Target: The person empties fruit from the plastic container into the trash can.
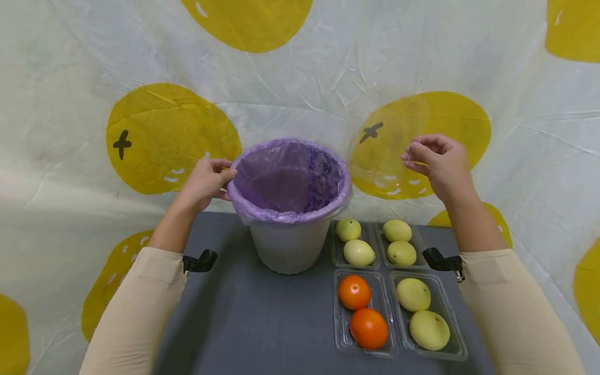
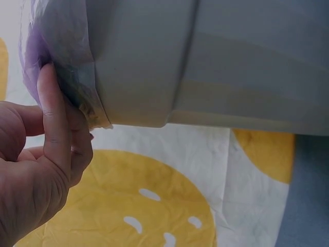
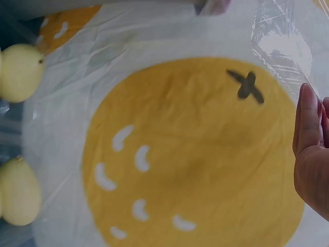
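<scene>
Clear plastic piece (image 3: 285, 49) is up in the air at the right hand (image 1: 438, 161), right of the bin (image 1: 290, 247) and higher than the fruit, in front of the printed curtain (image 1: 300, 78). Thumb and fingertips look pinched together on one edge, rest of the sheet sticking out past them. It's so see-through in the head view that I can't make out its full outline; the right wrist view at least shows shiny ridges, so I'd bet on molded packaging rather than limp film.

Handling guess: weighs next to nothing, a bit springy, slick, and it'll crease or crack if you squash it. An edge pinch like that is plenty imo, just don't crush the ridges.

Left hand (image 1: 208, 182) has the bin's rim, thumb at the lip, fingers outside against the purple liner (image 1: 288, 214). Liner's thin and soft, could slide or tear, so grab bag and rim together. Bin stands upright on the bench (image 1: 276, 323) and looks like light, stiff plastic, probably easy to tip.
</scene>
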Demonstrator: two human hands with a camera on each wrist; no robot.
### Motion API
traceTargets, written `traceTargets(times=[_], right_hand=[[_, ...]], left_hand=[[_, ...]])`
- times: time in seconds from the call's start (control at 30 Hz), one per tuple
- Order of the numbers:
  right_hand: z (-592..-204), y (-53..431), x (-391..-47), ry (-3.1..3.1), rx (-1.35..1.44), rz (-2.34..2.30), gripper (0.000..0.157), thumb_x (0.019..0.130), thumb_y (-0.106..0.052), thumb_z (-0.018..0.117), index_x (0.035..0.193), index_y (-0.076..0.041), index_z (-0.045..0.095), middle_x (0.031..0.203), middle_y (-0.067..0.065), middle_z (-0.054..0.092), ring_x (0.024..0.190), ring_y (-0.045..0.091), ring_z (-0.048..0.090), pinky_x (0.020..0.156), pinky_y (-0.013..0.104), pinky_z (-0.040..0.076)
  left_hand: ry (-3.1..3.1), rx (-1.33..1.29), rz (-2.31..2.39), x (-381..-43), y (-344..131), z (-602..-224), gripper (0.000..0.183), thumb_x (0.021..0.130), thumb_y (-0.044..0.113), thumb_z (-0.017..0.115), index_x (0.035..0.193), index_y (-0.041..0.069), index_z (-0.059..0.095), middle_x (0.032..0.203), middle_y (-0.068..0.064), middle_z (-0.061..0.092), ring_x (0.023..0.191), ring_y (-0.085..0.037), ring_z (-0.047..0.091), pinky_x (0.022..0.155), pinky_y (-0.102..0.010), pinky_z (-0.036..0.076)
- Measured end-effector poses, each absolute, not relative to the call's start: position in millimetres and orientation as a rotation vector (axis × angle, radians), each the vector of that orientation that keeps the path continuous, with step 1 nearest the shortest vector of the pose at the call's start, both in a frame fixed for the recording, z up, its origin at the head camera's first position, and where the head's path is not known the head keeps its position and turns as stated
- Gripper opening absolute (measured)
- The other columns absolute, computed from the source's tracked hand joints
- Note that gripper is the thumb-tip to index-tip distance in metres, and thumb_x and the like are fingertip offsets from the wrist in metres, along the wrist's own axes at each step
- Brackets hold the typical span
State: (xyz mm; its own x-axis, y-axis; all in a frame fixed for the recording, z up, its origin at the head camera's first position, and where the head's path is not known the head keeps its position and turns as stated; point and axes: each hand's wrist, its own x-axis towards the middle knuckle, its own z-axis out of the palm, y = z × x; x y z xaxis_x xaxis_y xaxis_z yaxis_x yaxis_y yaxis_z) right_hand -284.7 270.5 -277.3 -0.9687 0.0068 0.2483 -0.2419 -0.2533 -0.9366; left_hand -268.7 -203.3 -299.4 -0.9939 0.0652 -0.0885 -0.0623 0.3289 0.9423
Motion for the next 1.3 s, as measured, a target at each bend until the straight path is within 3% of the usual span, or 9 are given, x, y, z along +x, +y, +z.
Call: traceTargets(times=[0.2,0.37,0.7,1.07,1.3], right_hand=[[-297.9,296.4,-274.6,-1.805,0.19,2.354,0.023,0.09,-0.007,0.077,0.108,0.004,0.069,0.089,0.007,0.074,0.078,0.018,0.076,0.073,0.029,0.064],[-311.1,315.9,-267.1,-1.73,0.15,2.407,0.014,0.092,-0.002,0.074,0.104,0.004,0.073,0.087,0.008,0.076,0.075,0.019,0.076,0.07,0.029,0.065],[-336.9,357.5,-251.0,-1.802,-0.024,2.415,0.011,0.094,-0.007,0.072,0.104,-0.006,0.077,0.088,0.005,0.078,0.075,0.016,0.077,0.067,0.026,0.064],[-375.1,400.1,-259.1,-1.933,-0.29,2.372,0.004,0.094,-0.016,0.074,0.094,-0.016,0.078,0.082,-0.002,0.078,0.069,0.011,0.074,0.064,0.024,0.063],[-401.4,422.8,-262.6,-2.033,-0.412,2.283,0.007,0.095,-0.02,0.073,0.089,-0.02,0.076,0.078,-0.006,0.077,0.067,0.008,0.073,0.061,0.021,0.062]], left_hand=[[2.463,0.001,1.763,-268.4,-204.7,-298.7,0.046,0.107,0.016,0.057,0.149,-0.003,0.05,0.124,-0.016,0.054,0.074,-0.011,0.067,0.061,-0.026,0.063],[2.455,0.004,1.769,-268.0,-204.8,-298.7,0.047,0.107,0.015,0.057,0.149,-0.003,0.049,0.123,-0.015,0.054,0.074,-0.011,0.067,0.061,-0.026,0.063],[2.469,0.024,1.746,-266.9,-204.0,-297.8,0.047,0.108,0.016,0.055,0.15,-0.004,0.047,0.127,-0.017,0.052,0.076,-0.01,0.067,0.063,-0.026,0.063],[2.461,0.021,1.766,-267.3,-204.9,-294.7,0.049,0.108,0.017,0.055,0.151,-0.003,0.045,0.127,-0.016,0.053,0.076,-0.01,0.067,0.062,-0.026,0.063],[2.476,0.019,1.767,-268.2,-204.7,-294.3,0.048,0.108,0.016,0.054,0.151,-0.004,0.045,0.129,-0.016,0.052,0.077,-0.01,0.066,0.062,-0.025,0.063]])
